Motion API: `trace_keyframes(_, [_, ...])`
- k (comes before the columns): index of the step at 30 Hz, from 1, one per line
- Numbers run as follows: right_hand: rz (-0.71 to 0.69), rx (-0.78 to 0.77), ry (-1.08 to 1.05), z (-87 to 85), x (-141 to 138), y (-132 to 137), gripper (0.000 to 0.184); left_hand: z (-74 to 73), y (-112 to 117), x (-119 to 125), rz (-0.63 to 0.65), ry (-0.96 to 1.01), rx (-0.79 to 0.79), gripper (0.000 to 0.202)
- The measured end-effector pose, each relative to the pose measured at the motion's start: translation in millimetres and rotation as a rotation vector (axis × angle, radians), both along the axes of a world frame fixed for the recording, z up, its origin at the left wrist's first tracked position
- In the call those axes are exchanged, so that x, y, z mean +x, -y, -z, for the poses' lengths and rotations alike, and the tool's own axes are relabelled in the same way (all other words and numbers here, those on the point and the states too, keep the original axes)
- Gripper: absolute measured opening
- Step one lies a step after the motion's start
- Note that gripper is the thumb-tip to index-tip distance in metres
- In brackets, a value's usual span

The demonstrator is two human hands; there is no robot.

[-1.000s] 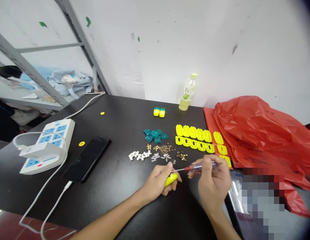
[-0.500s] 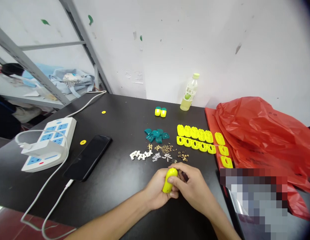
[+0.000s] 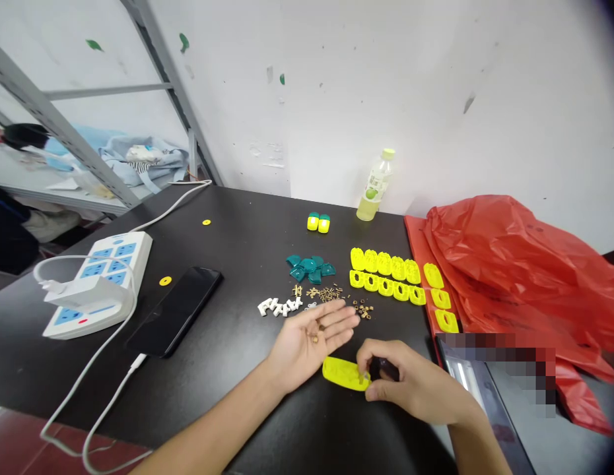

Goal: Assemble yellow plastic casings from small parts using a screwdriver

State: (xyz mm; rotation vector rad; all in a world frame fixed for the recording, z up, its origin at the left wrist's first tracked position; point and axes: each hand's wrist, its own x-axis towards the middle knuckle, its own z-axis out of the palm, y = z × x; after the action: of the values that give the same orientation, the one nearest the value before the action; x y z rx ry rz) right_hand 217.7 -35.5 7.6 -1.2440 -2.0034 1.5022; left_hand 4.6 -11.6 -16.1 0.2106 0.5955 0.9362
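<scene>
My left hand lies palm up with its fingers stretched out. A few tiny brass pieces rest loose on that palm. Beside it, my right hand pinches one end of a yellow plastic shell, whose hollow side faces up. A dark, rounded object, perhaps a tool handle, is also tucked in the right hand; its kind is unclear. Beyond the left fingertips are brass nuts or rings, small brass pins and white plastic pieces. The left hand covers some small metal parts.
Yellow shells stand in rows at right, near a red plastic bag. Teal covers lie mid-table, with two yellow-and-teal units behind. A bottle stands by the wall. Left are a phone and power strip.
My left hand has let go of the yellow shell, opened palm up and moved forward, showing brass pieces. The shell is now lower, tipped hollow side up, in my right hand.
</scene>
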Motion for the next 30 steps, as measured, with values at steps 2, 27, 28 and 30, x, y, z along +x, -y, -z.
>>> trace_keyframes(2, [-0.033, 0.016, 0.07, 3.3, -0.6, -1.0, 0.012, -4.9, -2.6, -7.1, -0.008, 0.075, 0.051, 0.034])
trace_keyframes(27, [0.406, 0.575, 0.103, 9.8, -85.7, 6.0, 0.013, 8.0, 5.5, -7.9, 0.024, 0.128, 0.271, 0.058])
trace_keyframes(28, [0.406, 0.575, 0.078, 9.0, -84.8, 5.3, 0.015, 8.4, 5.8, -7.7, 0.022, 0.135, 0.271, 0.056])
trace_keyframes(30, [0.406, 0.551, 0.071, 7.3, -85.4, 4.2, 0.014, 8.8, 6.2, -6.4, 0.012, 0.133, 0.257, 0.05])
